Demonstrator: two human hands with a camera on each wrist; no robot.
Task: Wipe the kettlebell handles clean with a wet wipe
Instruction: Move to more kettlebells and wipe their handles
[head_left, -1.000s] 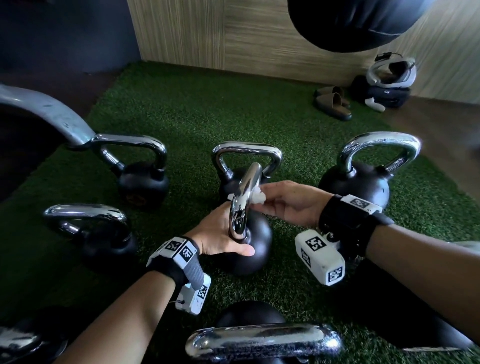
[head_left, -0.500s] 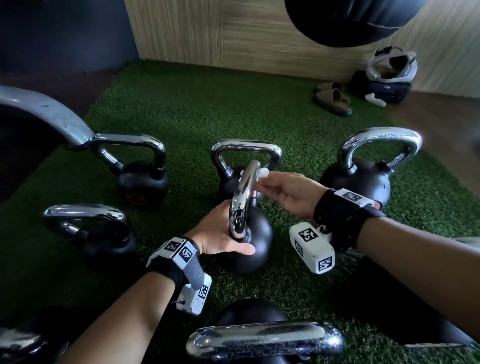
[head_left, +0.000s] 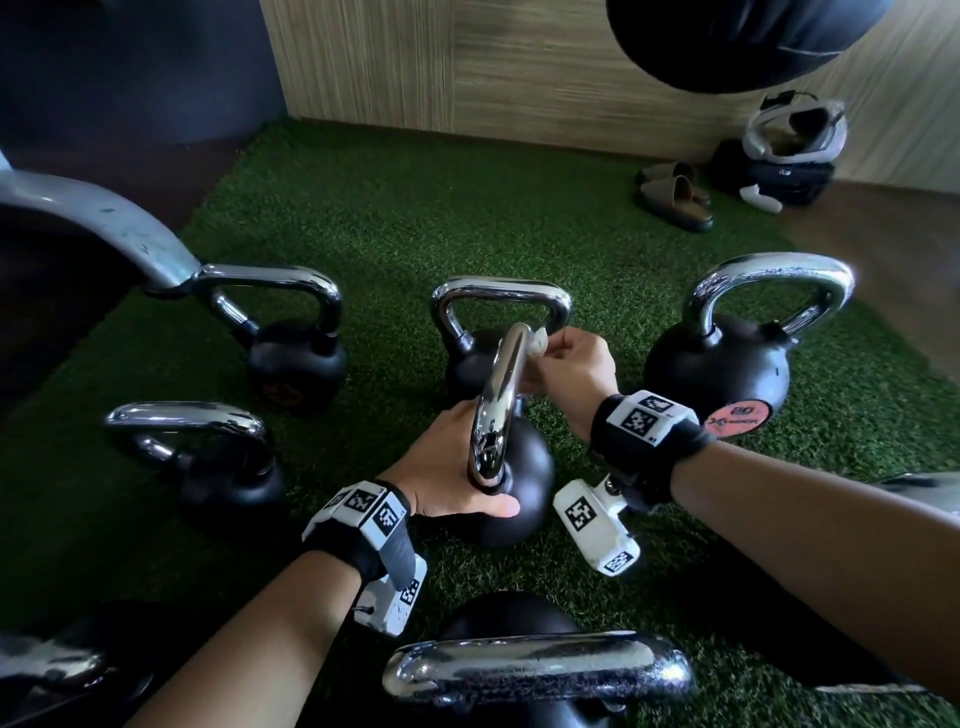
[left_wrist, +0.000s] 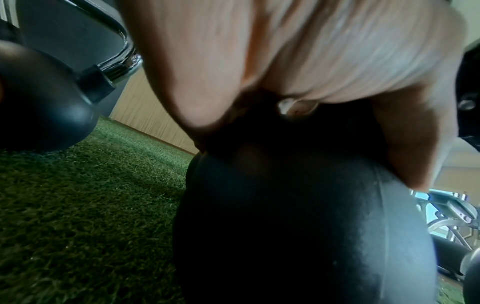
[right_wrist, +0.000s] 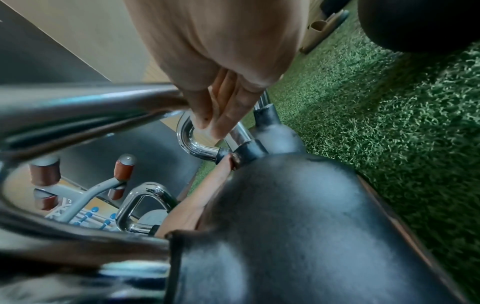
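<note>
A black kettlebell (head_left: 519, 478) with a chrome handle (head_left: 496, 405) stands on the green turf in the middle of the head view. My left hand (head_left: 447, 467) grips its body near the handle's base, thumb across the near side. My right hand (head_left: 566, 371) pinches a white wet wipe (head_left: 537, 340) against the handle's far upper end. In the left wrist view the palm (left_wrist: 298, 51) covers the dark ball (left_wrist: 298, 226). The right wrist view shows fingers (right_wrist: 228, 111) curled by the handle (right_wrist: 85, 102); the wipe is hidden there.
Several more chrome-handled kettlebells ring the centre one: back left (head_left: 296, 338), back middle (head_left: 498, 301), back right (head_left: 727, 358), left (head_left: 208, 457), near front (head_left: 535, 670). Sandals (head_left: 675, 195) and a bag (head_left: 779, 166) lie by the wooden wall. A grey machine arm (head_left: 104, 223) juts in from the left.
My right hand has slid the wipe up along the handle, from its mid section to the far upper end. The left hand has stayed on the kettlebell.
</note>
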